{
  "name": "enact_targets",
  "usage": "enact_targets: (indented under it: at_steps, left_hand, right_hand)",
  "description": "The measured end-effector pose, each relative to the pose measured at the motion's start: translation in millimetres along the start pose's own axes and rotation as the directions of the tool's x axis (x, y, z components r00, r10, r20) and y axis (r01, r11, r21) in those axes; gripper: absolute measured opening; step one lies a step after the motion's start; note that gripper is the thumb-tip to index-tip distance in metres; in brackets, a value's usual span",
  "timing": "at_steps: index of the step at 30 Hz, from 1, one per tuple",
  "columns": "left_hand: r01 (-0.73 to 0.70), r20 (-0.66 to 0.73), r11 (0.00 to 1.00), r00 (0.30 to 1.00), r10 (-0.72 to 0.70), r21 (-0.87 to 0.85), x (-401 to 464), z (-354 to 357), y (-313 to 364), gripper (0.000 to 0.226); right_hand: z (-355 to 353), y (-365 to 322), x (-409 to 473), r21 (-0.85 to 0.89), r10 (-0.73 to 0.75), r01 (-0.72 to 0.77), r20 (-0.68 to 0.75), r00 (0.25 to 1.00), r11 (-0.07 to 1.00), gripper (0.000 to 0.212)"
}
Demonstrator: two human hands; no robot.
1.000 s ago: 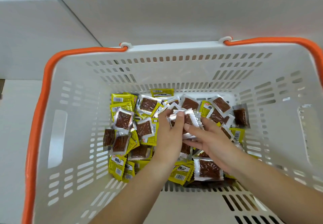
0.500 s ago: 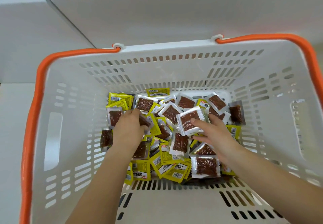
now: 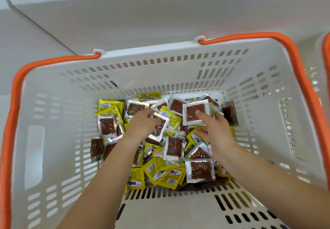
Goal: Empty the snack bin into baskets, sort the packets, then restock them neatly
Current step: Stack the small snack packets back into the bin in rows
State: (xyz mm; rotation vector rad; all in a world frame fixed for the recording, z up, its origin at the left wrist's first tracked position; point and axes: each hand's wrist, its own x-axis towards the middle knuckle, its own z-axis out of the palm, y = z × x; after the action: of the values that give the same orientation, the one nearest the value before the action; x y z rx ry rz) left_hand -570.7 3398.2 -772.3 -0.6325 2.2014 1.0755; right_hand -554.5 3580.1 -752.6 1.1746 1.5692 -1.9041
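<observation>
Two bare forearms reach down over the near wall of the white slotted basket [image 3: 178, 62], whose rim carries orange handles [image 3: 250, 36]; on the basket floor lies a loose heap of snack packets [image 3: 171, 173], yellow ones mixed with clear silver-edged ones showing brown squares, the yellow ones thickest at the near edge of the floor; above the middle of the heap the left hand [image 3: 142, 125] curls its fingers round a clear brown packet [image 3: 159, 128], which tilts against a yellow packet [image 3: 170, 120] just beside it; toward the basket's right wall the right hand [image 3: 212, 130] pinches another clear brown packet [image 3: 194, 111], thumb on its face, holding it raised above the heap near the far wall; beyond the basket's far wall stands a pale grey shelf wall [image 3: 160, 14]; at the basket's right side the orange edge of a second basket [image 3: 326, 53] shows
</observation>
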Motion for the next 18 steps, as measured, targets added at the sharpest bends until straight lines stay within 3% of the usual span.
enact_targets:
  at_steps: [3,5,7,8,10,13,15,18]
  left_hand:
    - [-0.099,-0.042,0.987,0.994,0.105,0.128,-2,6,2,0.007]
    - [-0.174,-0.056,0.957,0.98,0.192,0.23,-3,11,0,0.028]
    - [-0.246,-0.102,0.926,0.953,0.285,0.287,-8,13,-1,0.021]
    - [-0.273,-0.138,0.922,0.938,0.319,0.274,-9,14,-2,0.009]
    - [-0.297,-0.247,0.932,0.906,0.343,0.205,-15,10,-6,0.013]
    - [-0.398,-0.368,0.917,0.851,0.375,0.014,-31,-7,-2,0.016]
    - [-0.536,-0.391,0.843,0.784,0.482,-0.037,-46,-17,1,0.02]
    - [-0.739,-0.302,0.634,0.566,0.767,0.228,-60,-26,-2,0.015]
  right_hand:
    - [1,0,0,-0.01,0.012,-0.012,-0.003,1.0,1.0,0.072]
    - [2,1,-1,0.002,0.003,-0.003,-0.012,1.0,1.0,0.073]
    - [0,2,1,0.014,0.007,-0.006,-0.015,1.0,1.0,0.074]
    - [-1,3,2,0.021,0.01,-0.01,-0.004,1.0,1.0,0.074]
    - [-2,3,3,0.015,0.014,-0.014,0.011,1.0,1.0,0.066]
    - [-2,-2,3,-0.046,0.034,-0.031,0.077,0.996,0.998,0.031]
    - [-2,-8,4,-0.095,0.074,-0.058,0.182,0.981,0.994,0.033]
    - [-2,-20,2,-0.136,0.147,-0.104,0.37,0.917,0.985,0.046]
